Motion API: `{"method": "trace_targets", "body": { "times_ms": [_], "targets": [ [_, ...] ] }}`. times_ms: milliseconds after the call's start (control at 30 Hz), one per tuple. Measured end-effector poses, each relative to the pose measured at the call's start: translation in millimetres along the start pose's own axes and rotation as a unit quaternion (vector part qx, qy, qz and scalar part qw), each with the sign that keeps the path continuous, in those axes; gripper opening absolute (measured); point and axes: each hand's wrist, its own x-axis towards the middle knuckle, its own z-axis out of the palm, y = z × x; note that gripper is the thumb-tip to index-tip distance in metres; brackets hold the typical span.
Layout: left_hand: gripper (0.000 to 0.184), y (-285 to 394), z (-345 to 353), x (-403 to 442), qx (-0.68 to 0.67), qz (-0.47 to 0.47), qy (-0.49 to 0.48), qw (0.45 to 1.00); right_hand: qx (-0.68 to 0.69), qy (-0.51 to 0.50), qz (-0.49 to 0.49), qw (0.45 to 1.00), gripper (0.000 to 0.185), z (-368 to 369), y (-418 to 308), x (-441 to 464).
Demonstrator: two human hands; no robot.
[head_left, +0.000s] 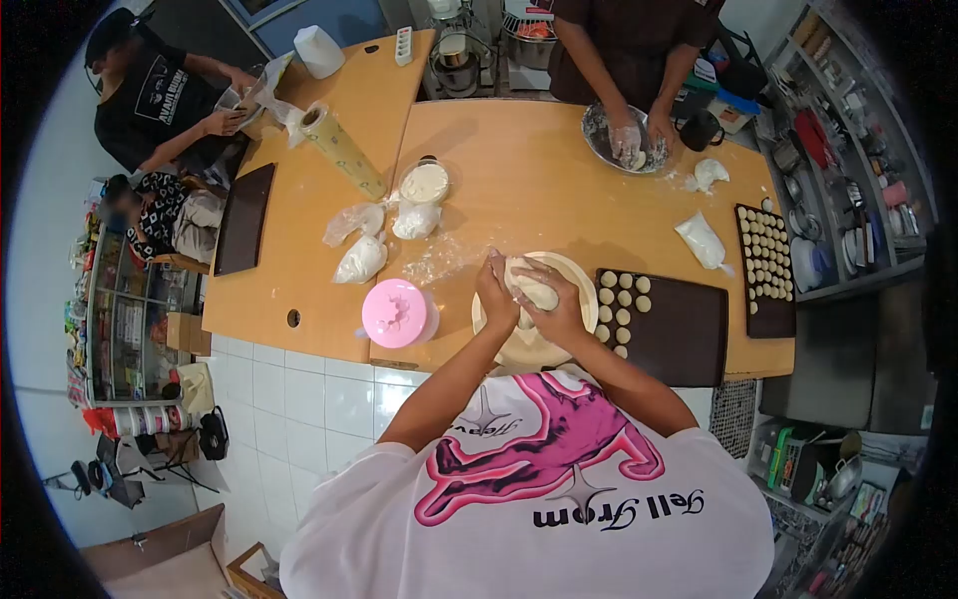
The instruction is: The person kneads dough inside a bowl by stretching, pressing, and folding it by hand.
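A wooden table [509,185] spreads in front of the person, carrying everything close to the hands. At the right, a dark baking tray [681,337] sits just beside a pale round bowl [544,352]. The bowl is directly below both hands, and a pink-lidded container [397,313] stands near its left side. The left hand [495,295] is cupped along the left side of a dough lump [534,289], while the right hand [561,309] curls around its right side, fingers spread. The dough lump is thus held between the two hands, over the bowl. Smallest are the round dough balls [626,299], grouped on the tray's left part, near the right hand.
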Motion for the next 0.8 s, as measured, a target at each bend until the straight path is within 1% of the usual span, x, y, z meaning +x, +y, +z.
{"method": "trace_targets", "body": {
  "times_ms": [33,133,167,200,233,267,367,400,500,533,567,600,633,667,700,733,800],
  "targets": [
    [0.040,-1,-1,1,0.031,0.010,-0.013,0.999,-0.034,-0.008,-0.019,0.999,0.038,-1,3,-1],
    [0.049,-12,5,5,-0.053,-0.162,-0.053,0.984,0.056,0.012,0.140,0.988,0.033,-5,19,0],
    [0.053,-15,9,8,-0.121,-0.219,-0.076,0.965,0.189,0.072,0.229,0.952,0.032,-7,24,4],
    [0.059,-6,12,10,-0.188,-0.276,-0.096,0.938,0.315,0.127,0.314,0.887,0.032,-9,25,11],
    [0.066,-3,12,12,-0.254,-0.331,-0.115,0.902,0.432,0.178,0.390,0.794,0.031,-11,27,17],
    [0.080,-27,10,18,-0.296,-0.281,-0.189,0.893,0.541,0.137,0.406,0.724,0.036,-15,39,18],
    [0.077,25,-3,17,-0.229,-0.269,-0.044,0.934,0.651,0.064,0.345,0.673,0.042,-33,43,22],
    [0.074,29,-7,17,-0.228,-0.274,-0.088,0.930,0.633,0.068,0.347,0.689,0.047,-36,35,22],
    [0.070,45,2,5,-0.323,-0.333,-0.209,0.861,0.615,0.043,0.356,0.702,0.042,-30,51,13],
    [0.067,36,9,4,-0.345,-0.315,-0.197,0.862,0.496,0.065,0.349,0.792,0.043,-26,39,13],
    [0.063,27,16,0,-0.316,-0.278,-0.166,0.892,0.366,0.086,0.336,0.864,0.045,-19,24,14],
    [0.059,27,21,-5,-0.286,-0.241,-0.134,0.918,0.226,0.104,0.315,0.916,0.047,-13,14,14],
    [0.056,28,26,-10,-0.255,-0.201,-0.101,0.940,0.115,0.136,0.277,0.944,0.047,-8,18,13],
    [0.049,29,31,-19,-0.224,-0.179,-0.061,0.956,0.002,0.166,0.236,0.957,0.047,-2,28,11],
    [0.046,36,31,-22,-0.207,-0.145,-0.045,0.967,-0.111,0.192,0.190,0.956,0.048,2,24,15],
    [0.044,43,30,-24,-0.188,-0.110,-0.030,0.975,0.040,0.192,0.288,0.937,0.054,-1,11,23],
    [0.040,53,27,-33,-0.148,-0.045,-0.001,0.988,0.178,0.178,0.208,0.945,0.058,8,20,21]
  ]
}}
